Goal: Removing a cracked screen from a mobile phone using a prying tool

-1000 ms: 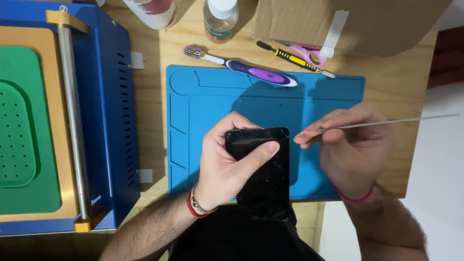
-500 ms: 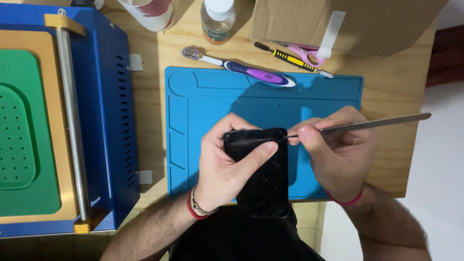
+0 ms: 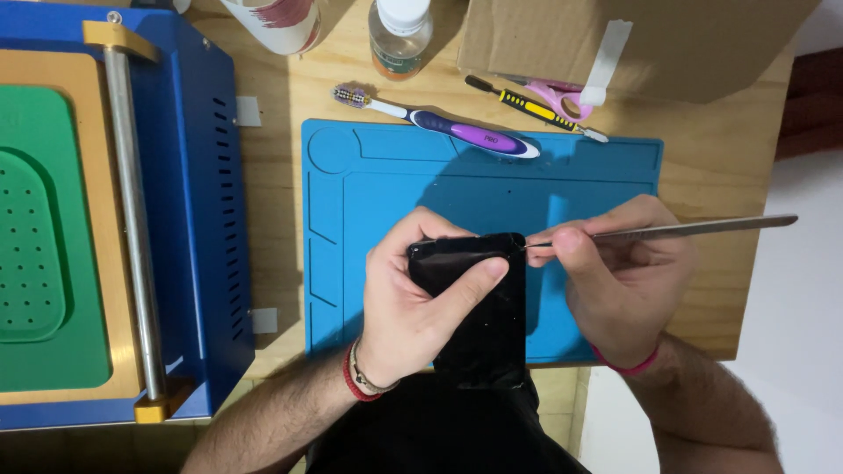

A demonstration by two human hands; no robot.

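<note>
"Two hands in shot, both busy. Left hand (image 3: 420,303) was wrapped round a black phone (image 3: 479,307), thumb laid across its face, fingers curled behind. Held up off the blue mat (image 3: 386,202), near the table's front edge, over the person's lap."

"Right one?"

"Right hand (image 3: 615,281) was pinched tight on a thin metal pry tool (image 3: 685,229), thumb and forefinger close to the tip, handle sticking out to the right. Tip sat at the phone's top right corner, touching the edge as far as I could tell."

"Why that grip?"

"Looked like the left was bracing the phone so it couldn't twist while the tip worked the seam. Choked-up pinch probably gave finer control."

"Rest of the bench?"

"Purple toothbrush (image 3: 443,125) lay across the mat's top edge, yellow-and-black screwdriver (image 3: 527,107) and pink scissors (image 3: 562,95) just beyond it, by a cardboard box (image 3: 641,44). Clear bottle (image 3: 399,31) stood behind the mat. Blue machine (image 3: 206,219) with a green pad (image 3: 44,254) sat left of the mat, well apart from both hands."
</note>
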